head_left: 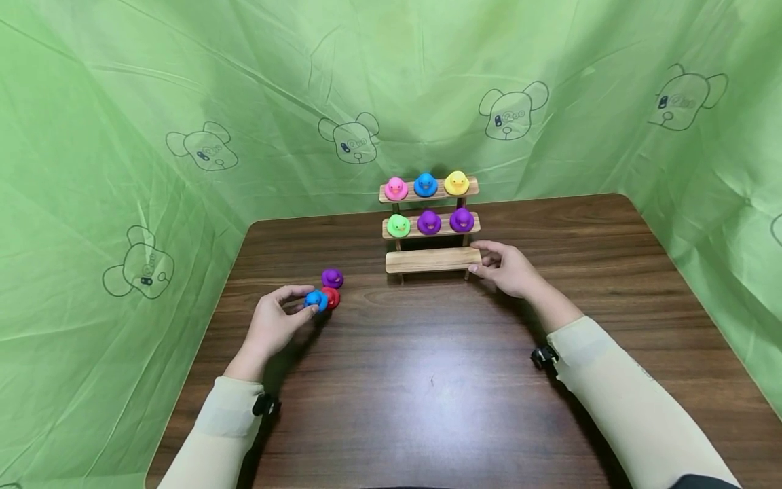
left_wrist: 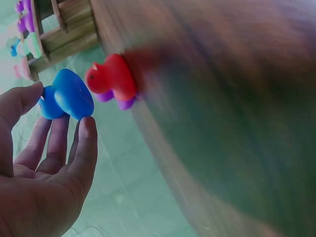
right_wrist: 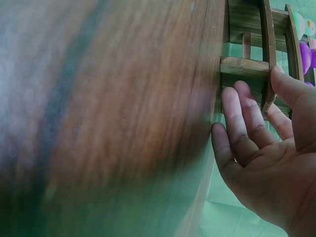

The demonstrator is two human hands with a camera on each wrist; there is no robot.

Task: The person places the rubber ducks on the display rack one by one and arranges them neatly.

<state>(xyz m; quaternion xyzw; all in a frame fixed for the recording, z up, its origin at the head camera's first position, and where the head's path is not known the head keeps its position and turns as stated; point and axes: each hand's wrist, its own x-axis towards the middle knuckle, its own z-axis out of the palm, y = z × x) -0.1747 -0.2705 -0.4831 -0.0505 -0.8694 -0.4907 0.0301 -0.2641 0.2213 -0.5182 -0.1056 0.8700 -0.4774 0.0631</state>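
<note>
A small blue rubber duck [head_left: 315, 300] is pinched between the thumb and fingers of my left hand [head_left: 273, 326]. In the left wrist view the blue duck [left_wrist: 71, 94] is held clear of the table. Close beside it a red duck [head_left: 332, 297] stands on the table, with a purple duck [head_left: 332, 277] just behind. My right hand [head_left: 512, 273] grips the right end of the bottom step of a three-tier wooden stand [head_left: 432, 260]. In the right wrist view the thumb lies on one edge of that step [right_wrist: 269, 47], and the other fingers reach beneath and behind.
The top tier bears a pink duck [head_left: 396, 189], a blue duck [head_left: 425, 184] and a yellow duck [head_left: 457, 183]. On the middle tier sit a green duck [head_left: 399, 225] and two purple ducks [head_left: 430, 222]. Green cloth [head_left: 415, 81] surrounds the brown table [head_left: 397, 380].
</note>
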